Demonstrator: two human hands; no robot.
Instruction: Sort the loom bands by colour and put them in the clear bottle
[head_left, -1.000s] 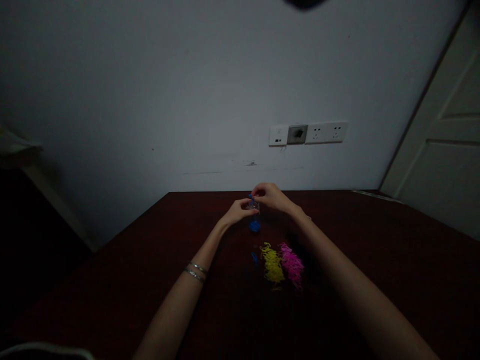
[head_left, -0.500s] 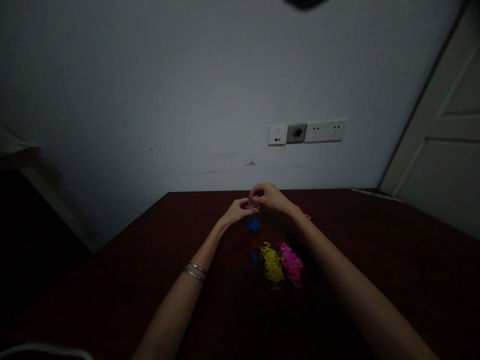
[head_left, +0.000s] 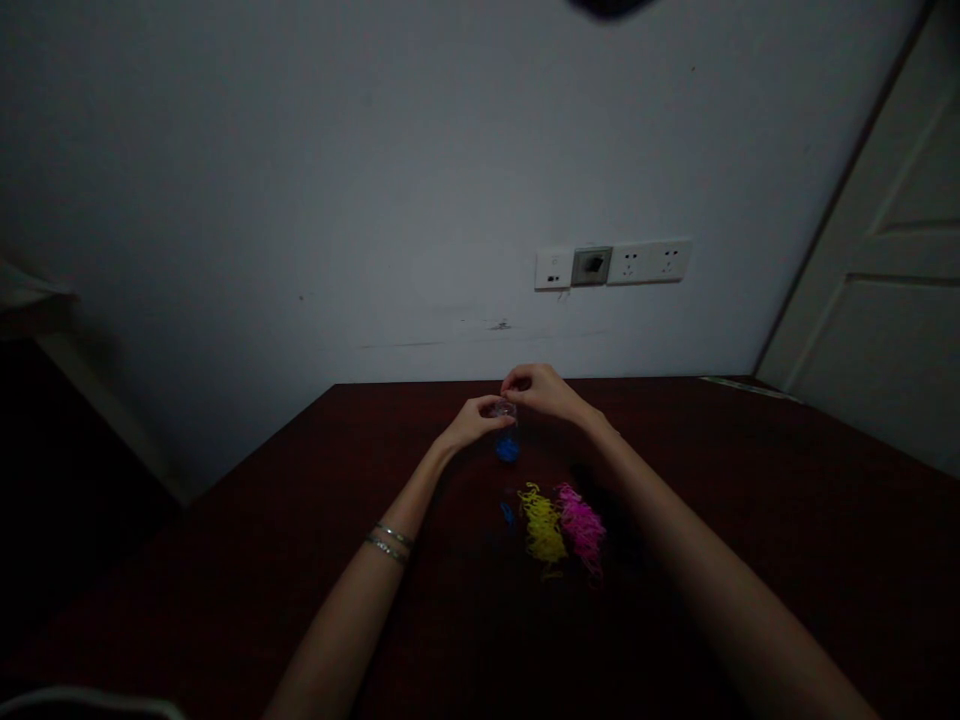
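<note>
A small clear bottle [head_left: 508,435] stands on the dark table, with blue bands or strands gathered in its bottom. My left hand [head_left: 474,421] is closed round its upper part, thumb and fingers on either side. Over the mouth, my right hand [head_left: 541,390] has its fingertips pinched together; whatever is between them is too small to make out. Nearer to me lie a pile of yellow looped strands [head_left: 543,525], a pile of pink strands [head_left: 581,525] and a small blue bit [head_left: 508,513] left of the yellow.
The reddish-brown table [head_left: 285,560] meets a pale wall [head_left: 375,200] with a row of sockets [head_left: 630,264]. A white door [head_left: 885,280] is at the right. A thin strip [head_left: 750,389] lies along the back right edge. Something dark lies beside the pink pile.
Blue that showed at my right fingertips above the bottle mouth is no longer visible there. My left hand keeps its hold on the bottle. The piles have not moved.
</note>
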